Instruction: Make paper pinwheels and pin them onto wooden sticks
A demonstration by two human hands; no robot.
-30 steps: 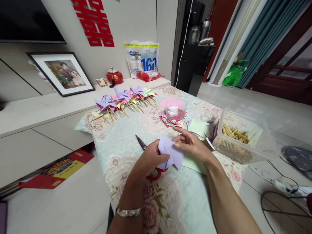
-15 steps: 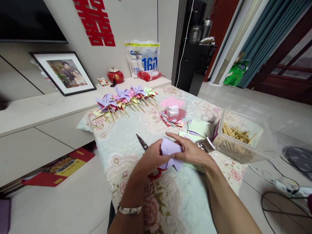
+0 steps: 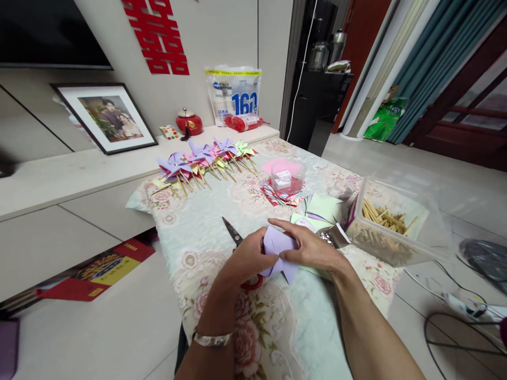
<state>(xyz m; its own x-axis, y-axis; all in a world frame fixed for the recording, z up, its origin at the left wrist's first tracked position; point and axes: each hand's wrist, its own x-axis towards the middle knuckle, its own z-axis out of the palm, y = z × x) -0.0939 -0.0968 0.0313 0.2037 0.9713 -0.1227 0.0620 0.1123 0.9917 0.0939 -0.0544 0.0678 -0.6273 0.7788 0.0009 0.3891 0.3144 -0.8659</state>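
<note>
Lilac paper [image 3: 277, 248], folded and cut with a pointed flap hanging at its lower edge, sits between your two hands just above the near half of the table [image 3: 206, 232]. Your left hand [image 3: 247, 258] pinches its left side with thumb and fingers closed on the sheet, and your right hand [image 3: 311, 248] lies over its right side, forefinger stretched across the top edge, so both hands are clamped on the same piece and touching each other around it. Under your left hand lie scissors [image 3: 233, 235], the dark blades pointing to 11 o'clock and a red handle loop showing below your palm. At 1 o'clock from the paper, near your right hand, pale green sheets [image 3: 322, 207] lie flat on the flowered cloth. Just beyond them at 2 o'clock a clear plastic tub [image 3: 390, 229] holds wooden sticks [image 3: 382, 217]. At 12 o'clock a small clear container [image 3: 285, 178] stands on a stack of coloured paper squares [image 3: 273, 194]. Farther off at 11 o'clock a row of finished pinwheels [image 3: 202, 158] on sticks rests along the far edge of the table. A framed photograph [image 3: 106, 117] leans on the ledge behind, well apart at 10 o'clock.
</note>
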